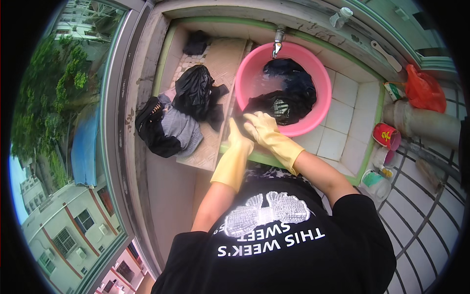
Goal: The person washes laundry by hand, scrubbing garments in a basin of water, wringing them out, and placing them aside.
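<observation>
A pink plastic basin (325,95) stands in a tiled sink and holds some water and dark wet clothes. One is a black garment (264,101) with a pale print, bunched toward the basin's near side and out over its rim. Both hands wear yellow rubber gloves. My right hand (262,126) grips the black garment at the near left rim. Close by on the left, my left hand (239,137) holds the part hanging outside the basin, its fingers partly hidden. Farther back, a dark navy garment (293,70) lies in the water below a metal tap (278,42).
A patterned board (224,68) spans the sink's left side, with a black bundle (194,92) and a grey knit garment (180,128) piled there. A brush (385,55) and plastic bottle (341,17) lie on the ledge. At right are a red bag (426,90) and pipe (422,119).
</observation>
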Motion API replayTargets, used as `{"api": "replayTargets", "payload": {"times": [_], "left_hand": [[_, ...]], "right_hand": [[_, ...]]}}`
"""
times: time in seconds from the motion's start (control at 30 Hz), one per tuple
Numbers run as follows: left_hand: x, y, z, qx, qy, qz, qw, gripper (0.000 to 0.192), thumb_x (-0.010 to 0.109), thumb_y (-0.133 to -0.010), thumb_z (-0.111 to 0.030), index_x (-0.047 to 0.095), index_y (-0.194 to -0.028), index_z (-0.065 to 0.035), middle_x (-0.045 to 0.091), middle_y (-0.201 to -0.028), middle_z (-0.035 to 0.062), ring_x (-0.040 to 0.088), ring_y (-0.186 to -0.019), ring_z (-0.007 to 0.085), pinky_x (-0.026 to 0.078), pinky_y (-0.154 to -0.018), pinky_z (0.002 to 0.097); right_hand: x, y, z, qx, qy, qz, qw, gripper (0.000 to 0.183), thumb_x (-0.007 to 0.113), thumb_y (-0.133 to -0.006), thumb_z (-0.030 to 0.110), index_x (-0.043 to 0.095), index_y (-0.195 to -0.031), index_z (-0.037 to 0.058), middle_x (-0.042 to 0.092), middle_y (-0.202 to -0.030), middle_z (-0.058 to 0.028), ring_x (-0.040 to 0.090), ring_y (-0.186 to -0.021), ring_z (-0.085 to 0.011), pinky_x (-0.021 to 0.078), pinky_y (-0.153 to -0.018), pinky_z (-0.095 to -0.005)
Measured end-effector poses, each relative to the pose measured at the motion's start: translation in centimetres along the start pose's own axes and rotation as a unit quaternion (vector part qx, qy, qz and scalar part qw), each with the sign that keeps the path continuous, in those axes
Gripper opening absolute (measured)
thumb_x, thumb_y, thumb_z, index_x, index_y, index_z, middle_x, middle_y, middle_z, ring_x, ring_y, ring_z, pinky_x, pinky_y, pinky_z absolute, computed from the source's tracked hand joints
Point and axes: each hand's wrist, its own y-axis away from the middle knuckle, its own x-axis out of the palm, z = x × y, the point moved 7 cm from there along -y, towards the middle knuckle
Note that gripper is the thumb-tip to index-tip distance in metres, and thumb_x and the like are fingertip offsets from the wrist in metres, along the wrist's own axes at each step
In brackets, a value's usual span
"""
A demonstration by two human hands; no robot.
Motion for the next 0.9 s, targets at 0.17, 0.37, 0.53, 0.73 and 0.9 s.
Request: {"api": "replayTargets", "payload": {"times": [0.17,0.37,0.53,0.73,0.9], "left_hand": [[0.3,-2.7,0.7,-0.010,-0.013,0.144,0.989,0.070,0.041,-0.098,-0.057,0.041,-0.141,-0.0024,0.051,-0.140,0.0213,0.054,-0.124,0.0363,0.041,-0.108,0.0518],[2.3,-1.9,1.0,-0.122,-0.014,0.186,0.975,0.054,0.033,-0.103,-0.045,0.038,-0.146,-0.0113,0.046,-0.142,0.0096,0.043,-0.132,0.0273,0.033,-0.113,0.0390],[3.5,-0.4,-0.6,-0.109,0.001,0.192,0.975,0.049,0.040,-0.101,-0.039,0.043,-0.140,-0.0086,0.051,-0.137,0.0112,0.049,-0.126,0.0264,0.041,-0.105,0.0407],[3.4,0.9,-1.2,-0.067,-0.163,0.127,0.976,0.036,0.057,-0.092,-0.030,0.059,-0.118,-0.0052,0.063,-0.116,0.0104,0.061,-0.105,0.0258,0.047,-0.095,0.0367],[2.5,-0.3,-1.6,-0.108,-0.169,0.087,0.976,0.035,0.056,-0.094,-0.036,0.062,-0.114,-0.0073,0.063,-0.113,0.0095,0.061,-0.104,0.0238,0.048,-0.094,0.0362]], "right_hand": [[-0.9,-2.0,-6.3,0.094,0.104,0.030,0.990,0.033,0.064,-0.088,0.028,0.063,-0.119,0.0179,0.063,-0.108,-0.0158,0.061,-0.105,-0.0373,0.0503,-0.085,-0.0475],[-1.5,-2.6,-8.9,0.284,-0.011,-0.049,0.957,0.038,0.069,-0.084,0.027,0.056,-0.116,0.0120,0.057,-0.118,-0.0163,0.059,-0.109,-0.0359,0.0496,-0.087,-0.0468],[-3.2,-1.8,0.4,0.028,-0.156,-0.062,0.985,0.042,0.068,-0.086,0.039,0.060,-0.115,0.0099,0.058,-0.114,-0.0187,0.060,-0.103,-0.0374,0.0483,-0.089,-0.0438],[-1.1,-3.3,-2.0,0.079,-0.215,-0.036,0.973,0.025,0.060,-0.093,0.031,0.066,-0.110,0.0135,0.063,-0.101,-0.0194,0.061,-0.098,-0.0390,0.0487,-0.086,-0.0461],[-0.6,-5.1,-4.6,0.172,-0.011,0.062,0.983,0.037,0.069,-0.086,0.033,0.063,-0.115,0.0130,0.058,-0.118,-0.0186,0.057,-0.111,-0.0376,0.0488,-0.092,-0.0448]]}}
